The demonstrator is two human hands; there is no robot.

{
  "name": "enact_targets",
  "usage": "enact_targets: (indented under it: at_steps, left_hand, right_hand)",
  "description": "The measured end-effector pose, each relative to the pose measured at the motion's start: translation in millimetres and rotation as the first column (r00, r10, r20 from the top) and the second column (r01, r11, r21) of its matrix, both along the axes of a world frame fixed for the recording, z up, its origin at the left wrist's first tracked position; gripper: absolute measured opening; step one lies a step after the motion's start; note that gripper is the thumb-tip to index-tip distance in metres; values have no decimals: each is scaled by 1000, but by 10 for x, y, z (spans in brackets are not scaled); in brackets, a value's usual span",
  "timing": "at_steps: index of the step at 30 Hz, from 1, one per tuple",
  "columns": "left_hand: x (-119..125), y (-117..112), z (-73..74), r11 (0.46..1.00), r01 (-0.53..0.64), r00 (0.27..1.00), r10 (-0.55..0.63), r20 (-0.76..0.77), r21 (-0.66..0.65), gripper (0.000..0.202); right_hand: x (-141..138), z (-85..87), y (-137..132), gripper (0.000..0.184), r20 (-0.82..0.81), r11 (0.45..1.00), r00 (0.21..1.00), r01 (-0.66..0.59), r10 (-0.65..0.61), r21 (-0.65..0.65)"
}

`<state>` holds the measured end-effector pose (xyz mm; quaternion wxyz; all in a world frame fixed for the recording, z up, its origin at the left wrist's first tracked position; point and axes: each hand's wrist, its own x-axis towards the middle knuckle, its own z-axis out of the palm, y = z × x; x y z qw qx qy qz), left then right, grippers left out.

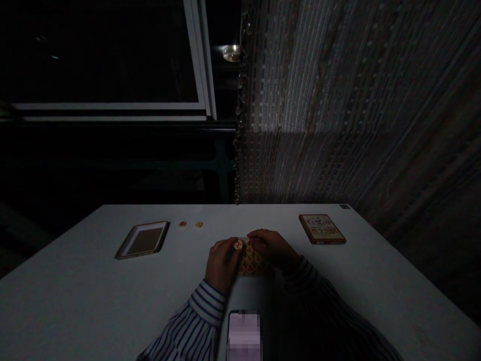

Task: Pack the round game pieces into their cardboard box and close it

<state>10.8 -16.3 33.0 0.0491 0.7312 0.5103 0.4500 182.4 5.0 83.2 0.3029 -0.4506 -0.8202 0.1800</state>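
Observation:
In the middle of the white table, several round Chinese chess pieces [250, 259] with red characters lie packed close together in rows. My left hand [222, 260] is at their left side, with one round piece [238, 244] pinched at its fingertips. From the right, my right hand [273, 246] reaches over the far right part of the group. Its fingers are curled inward at the pieces, and whatever they pinch is hidden. Two loose pieces, one reddish [182, 224] and one yellowish [199, 224], lie farther back on the left.
An open shallow box part [167, 235] lies on the left of the white table [93, 296]. A printed box lid [323, 229] lies on the right. Near the front edge is a phone [244, 336] with a lit, blurred screen. A curtain [300, 100] and a dark window [97, 55] stand behind.

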Motion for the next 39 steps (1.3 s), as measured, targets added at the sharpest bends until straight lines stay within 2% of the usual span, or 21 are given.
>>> enact_targets:
  at_steps: [7, 12, 19, 22, 27, 33, 39]
  left_hand:
    - [78, -27, -38, 1000, 5, 999, -4, 37, -19, 24]
    - [94, -62, -108, 1000, -7, 998, 6, 58, 18, 25]
    - [100, -66, -127, 997, -21, 998, 16, 60, 81, 24]
    - [100, -71, -124, 995, -10, 998, 4, 64, 97, 24]
    - [94, -80, -106, 994, 25, 998, -30, 46, 108, 26]
    - [84, -84, -124, 999, 30, 998, -32, 61, 39, 26]
    - [81, -114, -92, 997, 72, 986, -69, 155, -18, 28]
  right_hand:
    - [19, 1, -12, 19, -13, 998, 1000, -20, 19, -66]
    - [19, -87, 2, 20, -53, 987, 997, -61, 54, -146]
    - [16, -235, 38, 22, -193, 971, 967, -195, 166, -139]
    - [5, -244, 32, 23, -250, 961, 946, -246, 208, -128]
    - [-29, -223, 13, 25, -394, 932, 896, -302, 206, -201]
    - [-32, -234, 23, 21, -366, 943, 920, -239, 143, -233]
    - [-2, -280, 50, 24, -367, 932, 912, -282, 186, -228]
